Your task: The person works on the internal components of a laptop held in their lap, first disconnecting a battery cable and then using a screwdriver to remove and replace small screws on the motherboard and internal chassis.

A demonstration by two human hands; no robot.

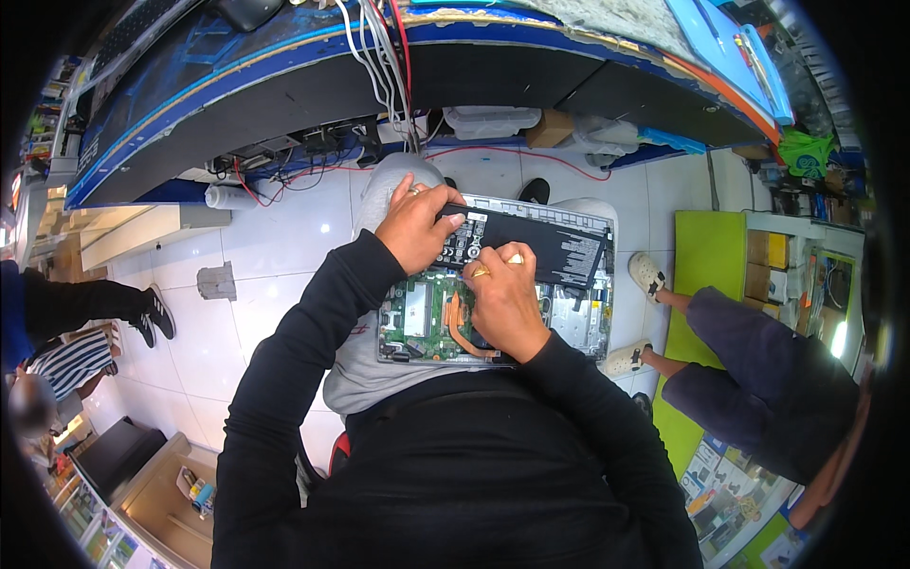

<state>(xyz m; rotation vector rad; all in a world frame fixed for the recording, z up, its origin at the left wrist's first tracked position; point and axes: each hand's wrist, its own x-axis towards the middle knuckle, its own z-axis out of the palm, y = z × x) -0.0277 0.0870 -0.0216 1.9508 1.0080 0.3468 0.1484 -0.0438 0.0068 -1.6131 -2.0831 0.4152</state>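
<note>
An opened laptop (pixel 412 313) rests across my lap, showing a green board and a copper heat pipe. A flat black battery (pixel 545 242) lies over its upper half. My left hand (pixel 417 232) grips the battery's upper left, thumb on its face. My right hand (pixel 507 299) is bent over the battery's lower edge, fingers curled tightly with two rings showing; whatever they hold is hidden beneath them.
A dark workbench (pixel 474 71) with hanging cables (pixel 379 57) spans the top, storage boxes (pixel 547 130) underneath. People's legs appear at left (pixel 85 299) and right (pixel 716 346). A green-topped display case (pixel 697 242) stands at right, an open wooden box (pixel 175 536) at lower left.
</note>
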